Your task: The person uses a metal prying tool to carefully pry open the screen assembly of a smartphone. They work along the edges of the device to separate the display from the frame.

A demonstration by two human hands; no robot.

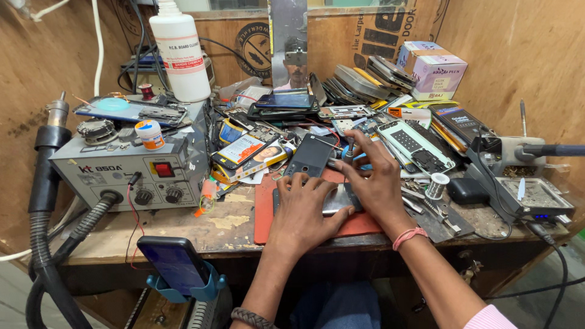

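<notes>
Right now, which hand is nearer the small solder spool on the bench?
Right. The right hand works a screwdriver just left of the solder spool, a short gap between them. The left hand lies flat on the opened phone on the red mat, farther left.

Phone body [341, 199] under the left hand [303, 213]: smooth, reflective metal. Mat [268, 213] beneath: matt red, rubbery. Bench top [225, 222]: rough, stained, chipped wood. Rework station [122, 173]: matt grey painted metal casing. Bottle [180, 52]: white, smooth plastic.
</notes>
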